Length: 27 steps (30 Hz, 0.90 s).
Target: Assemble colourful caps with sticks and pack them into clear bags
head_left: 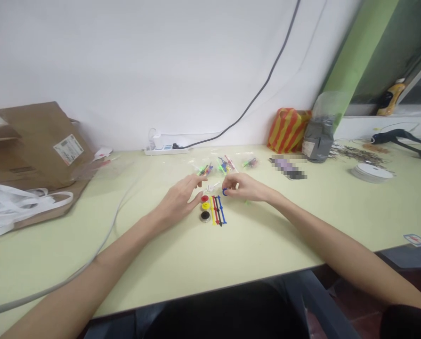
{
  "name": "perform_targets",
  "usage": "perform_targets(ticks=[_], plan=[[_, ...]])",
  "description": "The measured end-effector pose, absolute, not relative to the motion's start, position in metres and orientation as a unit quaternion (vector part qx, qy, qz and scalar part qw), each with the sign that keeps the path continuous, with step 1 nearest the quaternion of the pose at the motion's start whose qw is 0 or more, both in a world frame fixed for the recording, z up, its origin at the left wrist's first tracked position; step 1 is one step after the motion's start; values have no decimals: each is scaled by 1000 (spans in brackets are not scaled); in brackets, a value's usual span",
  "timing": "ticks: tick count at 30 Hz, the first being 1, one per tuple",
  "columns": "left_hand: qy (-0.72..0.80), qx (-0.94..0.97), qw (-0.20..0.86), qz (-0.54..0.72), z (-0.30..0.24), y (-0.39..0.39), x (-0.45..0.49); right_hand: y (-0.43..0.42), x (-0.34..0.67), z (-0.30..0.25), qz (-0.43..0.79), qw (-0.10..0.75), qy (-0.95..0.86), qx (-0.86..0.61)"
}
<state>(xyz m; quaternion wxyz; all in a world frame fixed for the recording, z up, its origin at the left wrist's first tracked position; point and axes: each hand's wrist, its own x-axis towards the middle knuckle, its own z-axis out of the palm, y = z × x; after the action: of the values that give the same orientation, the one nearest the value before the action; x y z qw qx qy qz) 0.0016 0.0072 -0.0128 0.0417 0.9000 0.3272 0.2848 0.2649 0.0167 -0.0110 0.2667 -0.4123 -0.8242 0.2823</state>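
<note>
My left hand (180, 200) hovers over the pale green table (231, 254) with its fingers stretched out, holding nothing, just left of a short column of round pieces: red (205, 198), yellow (206, 206) and black (205, 216). Beside them lie thin straps (217, 210) in yellow, red, black and blue. My right hand (244, 187) is curled, pinching a small blue ring (225, 191) at its fingertips. A small clear bag (213, 187) lies between the two hands.
Several clear bags of coloured parts (224, 165) lie behind my hands. At the left sit a cardboard box (37, 150), white plastic bags (9, 205) and a grey cable (108, 235). A power strip (164, 149), a striped bag (288, 129), a grey pouch (318, 136) and a white roll (371, 172) stand toward the back and right.
</note>
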Motion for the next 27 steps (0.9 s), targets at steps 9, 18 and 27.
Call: perform_targets(ticks=[9,18,27], plan=[[333,909,34,248,-14,12,-2,18,271,-7,343,219,-835,-369],[324,914,38,239,-16,13,-3,26,275,-12,318,220,-838,-384],[330,916,43,226,-15,12,-1,24,272,-17,228,260,-830,-438]])
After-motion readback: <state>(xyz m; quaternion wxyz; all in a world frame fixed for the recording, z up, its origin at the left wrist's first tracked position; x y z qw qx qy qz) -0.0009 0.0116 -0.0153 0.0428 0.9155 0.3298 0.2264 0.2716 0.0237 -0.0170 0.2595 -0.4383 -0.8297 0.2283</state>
